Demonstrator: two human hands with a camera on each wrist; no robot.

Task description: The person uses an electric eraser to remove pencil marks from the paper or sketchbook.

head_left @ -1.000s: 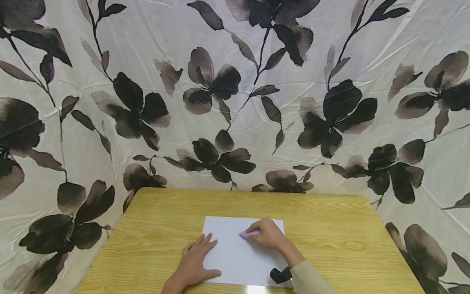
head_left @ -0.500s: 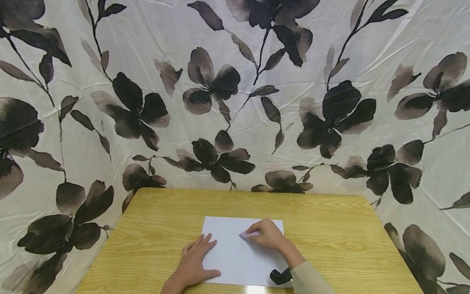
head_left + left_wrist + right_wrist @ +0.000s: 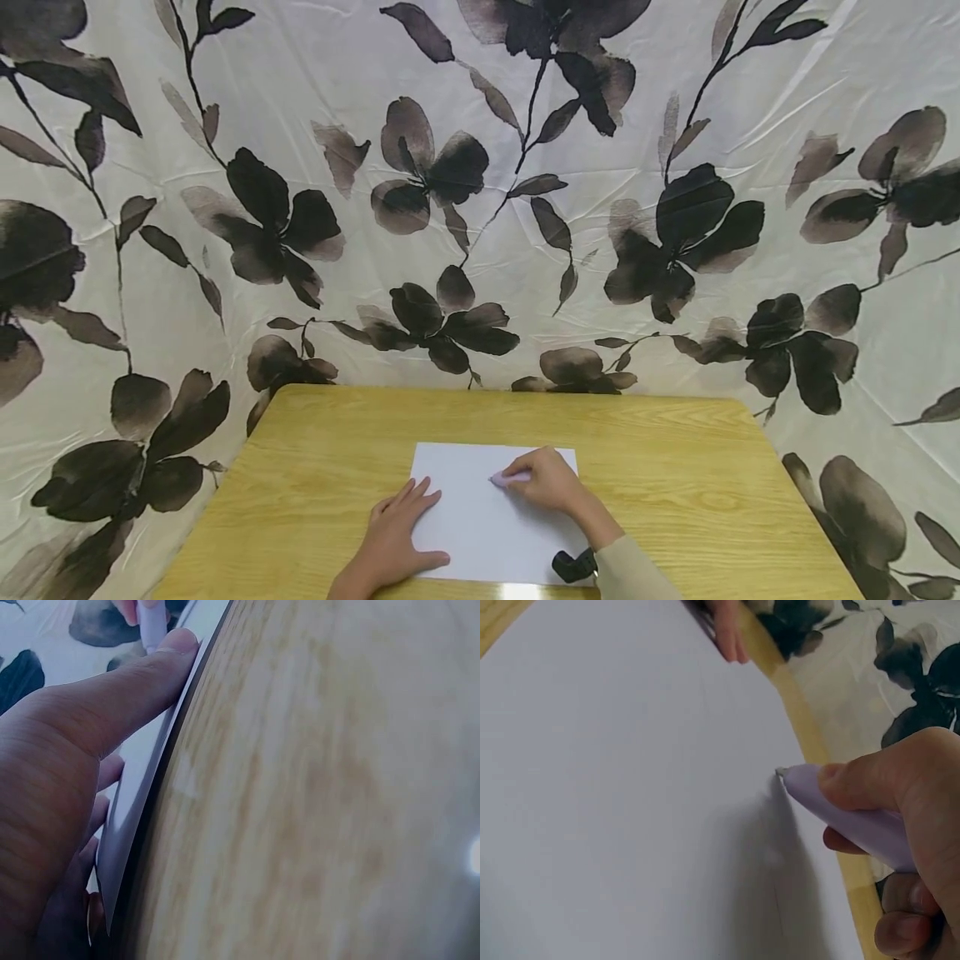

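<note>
A white sheet of paper (image 3: 465, 533) lies on the wooden table. My left hand (image 3: 393, 533) rests on its left side, fingers spread and fairly straight; in the left wrist view the thumb (image 3: 135, 694) lies along the paper's near edge. With thumb and fingers my right hand (image 3: 551, 479) pinches a lilac utility knife (image 3: 847, 817), its body thick and tapered. The knife's small metal tip (image 3: 781, 772) touches or almost touches the paper near its far edge. Faint thin lines show on the sheet beside the tip's shadow; whether they are cuts or marks I cannot tell.
Yellow wood-grain tabletop (image 3: 675, 483) surrounds the sheet. Behind and beside the table hangs a pale cloth (image 3: 547, 333) with dark flowers. A black wrist-worn device (image 3: 573, 566) sits under the right forearm, over the paper's near right corner.
The head view has shifted very slightly. Both hands, the utility knife and the paper hold practically the same places as before.
</note>
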